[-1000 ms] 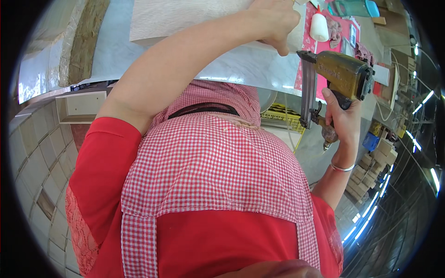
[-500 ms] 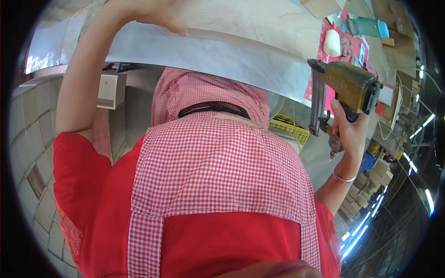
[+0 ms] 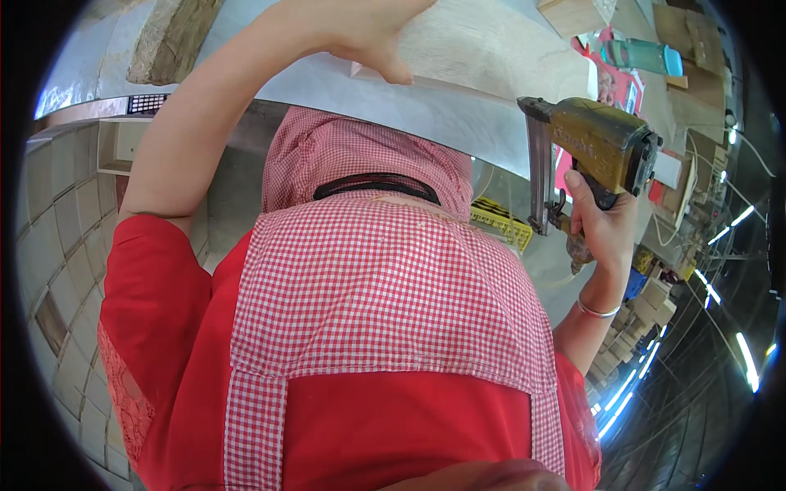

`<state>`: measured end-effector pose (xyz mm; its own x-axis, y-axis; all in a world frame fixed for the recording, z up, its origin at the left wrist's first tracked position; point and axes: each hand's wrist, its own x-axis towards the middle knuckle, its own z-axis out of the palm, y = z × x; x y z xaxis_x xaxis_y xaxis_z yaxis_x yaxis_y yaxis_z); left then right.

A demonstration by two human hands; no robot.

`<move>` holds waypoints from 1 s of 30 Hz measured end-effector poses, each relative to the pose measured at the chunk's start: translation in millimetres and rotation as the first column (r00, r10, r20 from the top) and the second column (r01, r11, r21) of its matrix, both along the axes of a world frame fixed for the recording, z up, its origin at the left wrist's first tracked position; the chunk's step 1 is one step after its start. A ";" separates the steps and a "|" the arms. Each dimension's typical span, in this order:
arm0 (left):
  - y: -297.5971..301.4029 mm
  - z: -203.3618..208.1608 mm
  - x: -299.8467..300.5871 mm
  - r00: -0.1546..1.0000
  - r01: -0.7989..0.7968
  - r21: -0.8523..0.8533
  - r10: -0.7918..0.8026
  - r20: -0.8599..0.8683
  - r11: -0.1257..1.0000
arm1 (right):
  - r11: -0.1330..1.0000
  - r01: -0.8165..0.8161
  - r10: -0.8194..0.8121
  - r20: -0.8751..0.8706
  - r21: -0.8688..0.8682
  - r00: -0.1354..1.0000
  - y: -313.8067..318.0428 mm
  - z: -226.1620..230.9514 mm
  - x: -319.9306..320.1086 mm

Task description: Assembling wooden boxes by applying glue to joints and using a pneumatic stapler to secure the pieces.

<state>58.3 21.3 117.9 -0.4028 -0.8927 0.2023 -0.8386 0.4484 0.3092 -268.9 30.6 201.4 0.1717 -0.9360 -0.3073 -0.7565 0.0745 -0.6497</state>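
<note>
My left hand (image 3: pixel 368 33) reaches over the table to the left end of a pale wooden board (image 3: pixel 491 53). Its thumb stretches along the board's near edge; the other fingers run off the top of the picture, so their grip shows only in part. My right hand (image 3: pixel 606 217) is wrapped round the handle of a worn yellow-brown air nail gun (image 3: pixel 598 139). The gun is held off the table's front edge, to the right of the board, with its long, dark nose and magazine on the left side.
The grey tabletop (image 3: pixel 327 90) ends in front of my apron. A rough wooden block (image 3: pixel 173 41) lies far left. At the back right are a teal bottle (image 3: pixel 643 55) and another wooden block (image 3: pixel 577 15). A yellow-and-black crate (image 3: pixel 501 225) stands below the table.
My left hand and the board have shifted right, and the board now hides most of the white bottle. The nail gun sits slightly further left in view. The rough block has come into sight.
</note>
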 end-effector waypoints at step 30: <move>4.4 -1.5 20.6 0.977 0.073 0.172 -0.035 -0.212 0.982 | 0.981 -0.189 0.191 0.068 -0.037 0.979 5.8 3.2 41.8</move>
